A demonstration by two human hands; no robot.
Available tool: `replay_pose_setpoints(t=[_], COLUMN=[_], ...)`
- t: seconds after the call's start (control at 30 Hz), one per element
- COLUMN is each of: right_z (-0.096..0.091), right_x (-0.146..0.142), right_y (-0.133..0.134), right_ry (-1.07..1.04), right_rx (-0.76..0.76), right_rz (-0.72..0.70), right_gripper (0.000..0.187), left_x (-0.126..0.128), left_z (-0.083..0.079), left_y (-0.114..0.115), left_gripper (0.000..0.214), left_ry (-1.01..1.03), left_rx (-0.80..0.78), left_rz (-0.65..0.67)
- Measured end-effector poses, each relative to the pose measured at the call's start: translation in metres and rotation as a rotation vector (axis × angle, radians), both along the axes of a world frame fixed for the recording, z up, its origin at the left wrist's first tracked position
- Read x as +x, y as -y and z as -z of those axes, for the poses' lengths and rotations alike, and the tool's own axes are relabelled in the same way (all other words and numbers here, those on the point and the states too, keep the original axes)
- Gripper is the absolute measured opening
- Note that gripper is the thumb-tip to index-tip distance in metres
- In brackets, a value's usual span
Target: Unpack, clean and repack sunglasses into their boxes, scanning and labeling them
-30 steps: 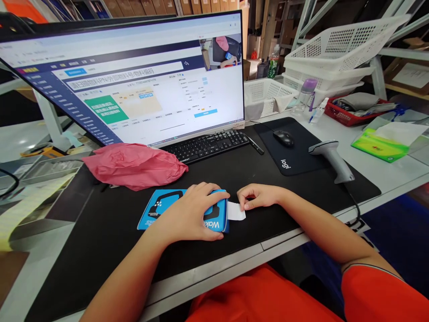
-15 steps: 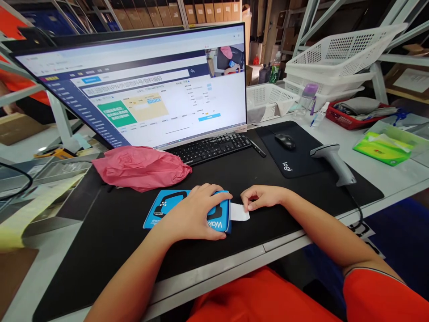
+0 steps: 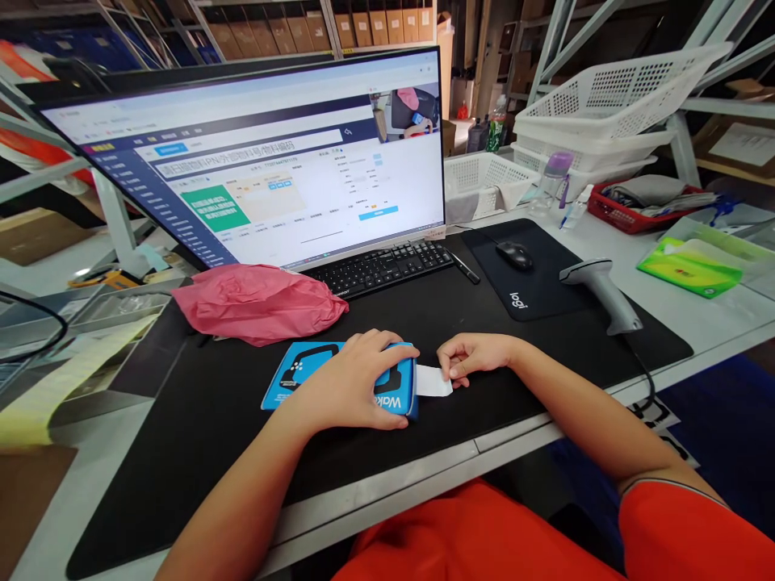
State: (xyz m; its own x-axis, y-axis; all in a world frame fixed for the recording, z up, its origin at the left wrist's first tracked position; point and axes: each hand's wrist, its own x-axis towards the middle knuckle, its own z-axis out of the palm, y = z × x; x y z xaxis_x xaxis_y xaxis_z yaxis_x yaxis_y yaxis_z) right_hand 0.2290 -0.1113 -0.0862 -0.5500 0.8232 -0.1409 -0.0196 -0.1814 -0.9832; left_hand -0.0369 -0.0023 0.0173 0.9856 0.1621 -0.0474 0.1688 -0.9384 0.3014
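Observation:
A blue cardboard box with white lettering lies flat on the black desk mat. My left hand is wrapped over its right part, thumb along the near edge and fingers across the top. From the box's right end sticks out a white label-like slip. My right hand pinches the slip's outer end between thumb and forefinger. How the slip is joined to the box is hidden. A crumpled pink plastic bag rests just behind the box.
A monitor and a keyboard stand behind the box. To the right are a mouse, a pen and a grey barcode scanner. White baskets and a red tray sit farther back right.
Both hands keep almost the same place on the box and the slip. The fingers of my right hand have shifted slightly; the view has moved a little.

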Motion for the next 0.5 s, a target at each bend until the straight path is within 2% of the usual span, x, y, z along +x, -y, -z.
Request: replay_pose_setpoints(t=[0.33, 0.5], right_z=[0.0, -0.001], right_x=[0.003, 0.018], right_y=[0.0, 0.002], right_ry=[0.041, 0.042], right_rx=[0.038, 0.058], right_rz=[-0.018, 0.013], right_gripper=[0.038, 0.029], left_x=[-0.001, -0.001], left_z=[0.001, -0.001], left_y=[-0.001, -0.001], left_gripper=[0.088, 0.09], left_ry=[0.001, -0.002], left_rx=[0.0, -0.01], left_rz=[-0.007, -0.012])
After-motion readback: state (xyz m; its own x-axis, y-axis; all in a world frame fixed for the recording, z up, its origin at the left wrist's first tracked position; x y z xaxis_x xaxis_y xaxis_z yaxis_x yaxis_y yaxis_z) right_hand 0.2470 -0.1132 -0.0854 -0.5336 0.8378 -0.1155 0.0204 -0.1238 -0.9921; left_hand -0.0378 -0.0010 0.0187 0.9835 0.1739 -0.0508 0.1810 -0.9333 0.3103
